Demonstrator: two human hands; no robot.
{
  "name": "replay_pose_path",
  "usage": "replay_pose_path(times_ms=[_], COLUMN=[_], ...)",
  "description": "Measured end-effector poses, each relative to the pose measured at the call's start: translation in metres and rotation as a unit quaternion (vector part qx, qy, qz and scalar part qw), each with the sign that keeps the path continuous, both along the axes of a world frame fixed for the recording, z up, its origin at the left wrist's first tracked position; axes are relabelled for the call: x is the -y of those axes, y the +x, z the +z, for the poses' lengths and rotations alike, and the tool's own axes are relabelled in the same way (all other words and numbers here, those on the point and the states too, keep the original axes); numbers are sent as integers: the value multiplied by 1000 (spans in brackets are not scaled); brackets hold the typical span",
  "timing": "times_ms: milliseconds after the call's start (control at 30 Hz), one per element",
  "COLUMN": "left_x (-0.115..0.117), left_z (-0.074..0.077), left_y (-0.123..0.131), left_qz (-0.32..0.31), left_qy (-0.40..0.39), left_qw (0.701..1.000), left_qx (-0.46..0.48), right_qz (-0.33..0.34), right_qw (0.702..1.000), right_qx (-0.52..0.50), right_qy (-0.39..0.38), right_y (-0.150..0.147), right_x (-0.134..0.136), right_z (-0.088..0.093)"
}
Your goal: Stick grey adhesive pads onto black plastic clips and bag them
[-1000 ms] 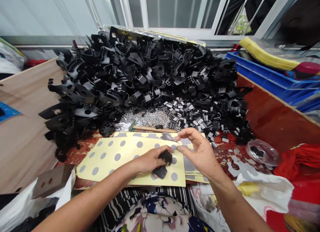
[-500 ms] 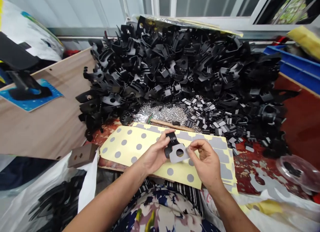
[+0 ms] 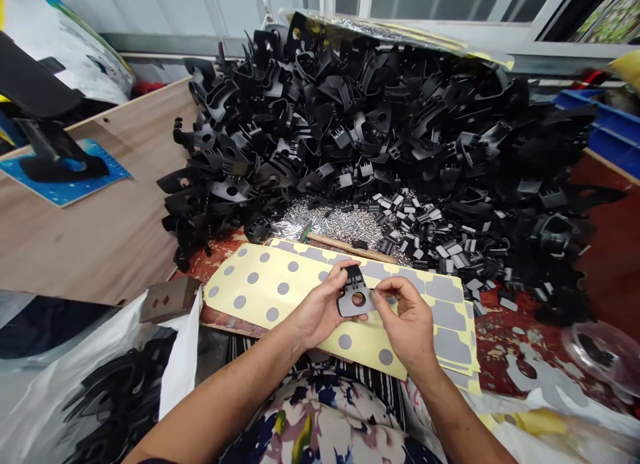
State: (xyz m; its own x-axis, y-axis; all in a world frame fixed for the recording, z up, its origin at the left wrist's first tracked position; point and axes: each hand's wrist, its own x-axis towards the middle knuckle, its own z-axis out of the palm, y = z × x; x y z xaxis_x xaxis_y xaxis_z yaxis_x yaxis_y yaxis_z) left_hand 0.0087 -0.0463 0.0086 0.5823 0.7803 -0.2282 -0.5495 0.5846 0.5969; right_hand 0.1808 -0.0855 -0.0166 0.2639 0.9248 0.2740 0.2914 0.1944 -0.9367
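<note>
My left hand (image 3: 317,311) is closed around a black plastic part (image 3: 353,277) that has a round hole in its flat end. A grey sticker (image 3: 350,310) with a matching round hole lies against that flat end. My right hand (image 3: 409,321) pinches the sticker's right edge between thumb and fingertips. Both hands are just above a yellow backing sheet (image 3: 258,295) dotted with grey circles. Beneath it, more sheets carry larger grey stickers (image 3: 449,315).
A large heap of black plastic parts (image 3: 340,117) covers the back of the red table (image 3: 493,344). Nearer are small metal springs (image 3: 345,224), small black pieces with pale faces (image 3: 453,251) and a wooden-handled hammer (image 3: 350,247). A brown block (image 3: 167,300) stands left, a clear container (image 3: 600,354) right.
The grey sticker was tilted off to the right of the black part; now it lies against the flat end with the holes about lined up. The camera view has shifted slightly.
</note>
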Motion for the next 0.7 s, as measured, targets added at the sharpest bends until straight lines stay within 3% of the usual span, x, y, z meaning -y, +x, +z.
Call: replay_pose_path(times_ms=[367,700], left_x=[1,1], left_z=[-1,0], left_y=[-4,-4], left_qz=[0,4], left_qy=[6,-8], left_qw=[1000,1000], left_qx=[-6,-3], right_qz=[1,0], right_qw=[999,999], right_qx=[41,-38], right_qy=[13,5], right_y=[-8,-7], right_x=[0,-4], right_z=[6,10])
